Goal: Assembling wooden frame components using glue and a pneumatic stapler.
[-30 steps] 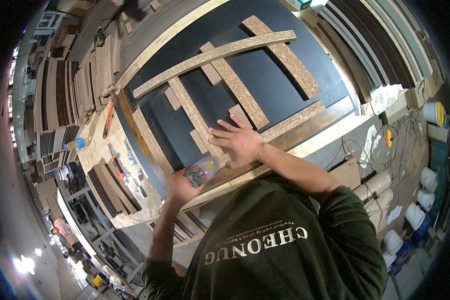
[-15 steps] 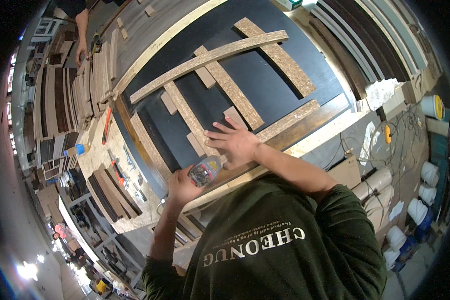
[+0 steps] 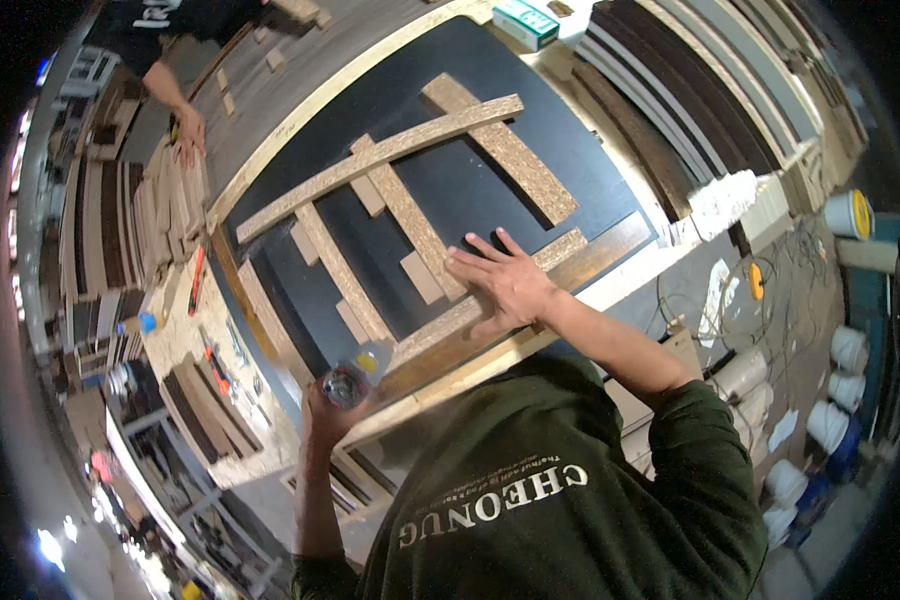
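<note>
- Ladder-like layout of chipboard strips on a black panel [image 3: 570,140], itself on the tabletop [image 3: 178,315]. Judged by how the pieces lie, about midway: arranged in part, not all squared up.
- In place, by look: far rail [image 3: 320,188] runs along the far side; second crosspiece [image 3: 340,275] from left spans from it to the near rail [image 3: 435,333]; third crosspiece [image 3: 405,212] lies parallel, its far end poking past the far rail. Its near end goes under the fingers, so contact with the near rail cannot be told.
- Four small blocks sit beside these two middle crosspieces, one pair to each, e.g. the block [image 3: 422,277] by the right hand.
- Not lined up: wide crosspiece [image 3: 525,170] at right overshoots the far rail and stops short of the near rail, gap visible. Left crosspiece [image 3: 273,315] has its far end apart from the far rail; near end obscured around the bottle.
- Left hand [image 3: 328,412]: wrapped around a clear plastic bottle [image 3: 345,384], at the near-left corner, neck toward the near rail's left end. Contents and any bead along the joints: cannot tell.
- Right hand [image 3: 510,288]: spread, fingers apart, laid over the near rail and the third crosspiece's end.
- No fasteners made out at any joint; whether anything is fixed, unclear.
</note>
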{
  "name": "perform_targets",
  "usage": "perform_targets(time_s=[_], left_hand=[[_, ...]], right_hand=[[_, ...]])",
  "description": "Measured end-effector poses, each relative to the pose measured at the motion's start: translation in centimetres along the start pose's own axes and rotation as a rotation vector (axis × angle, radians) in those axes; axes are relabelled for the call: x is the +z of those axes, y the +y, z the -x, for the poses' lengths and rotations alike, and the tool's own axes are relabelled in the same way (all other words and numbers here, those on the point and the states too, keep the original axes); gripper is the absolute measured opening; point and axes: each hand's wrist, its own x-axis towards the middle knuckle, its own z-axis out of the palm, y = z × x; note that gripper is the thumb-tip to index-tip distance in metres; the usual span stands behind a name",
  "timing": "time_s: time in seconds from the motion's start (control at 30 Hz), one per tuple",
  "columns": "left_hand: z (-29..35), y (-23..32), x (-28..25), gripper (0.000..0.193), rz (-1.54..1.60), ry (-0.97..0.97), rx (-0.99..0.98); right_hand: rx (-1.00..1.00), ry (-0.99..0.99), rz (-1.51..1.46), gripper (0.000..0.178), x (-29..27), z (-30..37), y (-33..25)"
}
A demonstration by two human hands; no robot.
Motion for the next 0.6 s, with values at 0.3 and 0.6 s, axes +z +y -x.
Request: perform_targets(time_s=[0.3, 0.6], left_hand=[[-2.4, 7.5, 3.5, 0.034, -0.167, 0.055, -0.071], [-5.5, 8.2, 6.2, 0.041, -0.307, -0.099, -0.014]], right_hand=[[-0.196, -0.124, 0.081, 0.079, -0.9, -1.1, 2.8], [-0.210, -0.107, -0.024, 0.074, -0.6, -1.2, 4.1]])
